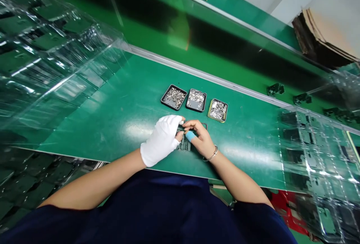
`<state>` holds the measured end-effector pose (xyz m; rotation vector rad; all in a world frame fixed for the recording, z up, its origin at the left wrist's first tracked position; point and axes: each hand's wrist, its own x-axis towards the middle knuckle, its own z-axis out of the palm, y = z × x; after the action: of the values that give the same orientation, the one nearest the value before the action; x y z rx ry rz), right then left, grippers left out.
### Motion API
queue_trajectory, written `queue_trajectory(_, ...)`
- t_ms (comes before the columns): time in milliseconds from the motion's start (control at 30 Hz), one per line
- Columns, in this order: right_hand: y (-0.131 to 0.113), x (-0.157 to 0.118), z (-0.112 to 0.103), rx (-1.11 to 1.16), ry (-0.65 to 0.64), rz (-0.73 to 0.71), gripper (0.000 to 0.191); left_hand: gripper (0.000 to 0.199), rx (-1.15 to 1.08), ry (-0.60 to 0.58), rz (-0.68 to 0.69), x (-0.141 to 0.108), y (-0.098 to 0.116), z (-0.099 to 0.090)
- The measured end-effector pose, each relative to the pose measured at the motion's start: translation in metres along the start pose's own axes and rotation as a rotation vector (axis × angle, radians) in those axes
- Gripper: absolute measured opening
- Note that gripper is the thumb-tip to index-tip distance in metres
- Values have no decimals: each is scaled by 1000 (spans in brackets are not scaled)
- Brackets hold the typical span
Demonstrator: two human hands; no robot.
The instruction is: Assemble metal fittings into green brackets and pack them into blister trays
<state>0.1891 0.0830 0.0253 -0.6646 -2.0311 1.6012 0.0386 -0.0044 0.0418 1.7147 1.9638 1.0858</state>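
My left hand [164, 138], in a white glove with bare fingertips, is curled at the left side of a dark green part [184, 145] near the table's front edge. My right hand [200, 139], with blue tape on the thumb and a bracelet at the wrist, meets it from the right. The fingertips of both hands come together over the part's upper end, pinched on something too small to make out. Beyond them stand three small trays of shiny metal pieces: a left one [173, 97], a middle one [196, 100] and a right one [218, 110].
Clear plastic trays with dark green parts are stacked at the left [53, 45] and right [315, 150] of the green table [135, 98]. Several dark parts [275, 89] sit beyond the metal rail [180, 66]. Cardboard [329, 34] lies on the upper shelf.
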Motion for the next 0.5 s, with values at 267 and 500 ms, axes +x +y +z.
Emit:
queue_trajectory(267, 6, -14, -10, -349, -143, -253, 68, 30, -164, 85, -251, -1, -35, -41)
queue_trajectory(500, -3, 46, -55, -388, 148, -32, 74, 35, 66, -82, -115, 0, -57, -21)
